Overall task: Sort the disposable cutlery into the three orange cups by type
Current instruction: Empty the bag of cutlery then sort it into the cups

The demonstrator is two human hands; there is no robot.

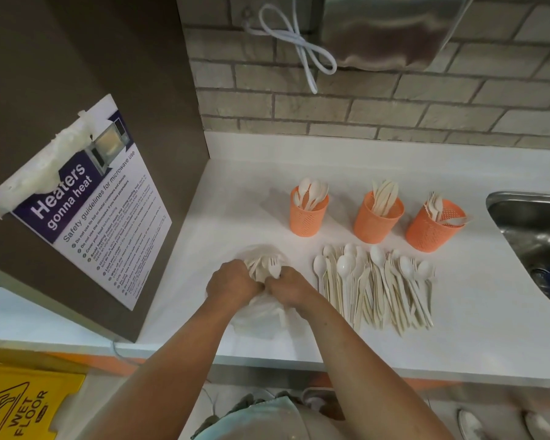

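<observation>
Three orange perforated cups stand in a row on the white counter: the left cup [308,215] holds spoons, the middle cup [378,219] holds knives, the right cup [434,228] holds forks. In front of them lies a loose pile of cream cutlery [375,287], spoons, forks and knives mixed. Left of the pile sits a clear plastic bag [264,315] with more cutlery showing at its mouth. My left hand [232,284] and my right hand [288,289] both grip the bag's plastic at its opening, knuckles close together.
A steel sink [534,236] cuts into the counter at the right. A brown cabinet side with a microwave safety poster [86,214] rises at the left. A brick wall backs the counter, with a metal dispenser [391,30] above. A yellow wet-floor sign [19,404] stands below left.
</observation>
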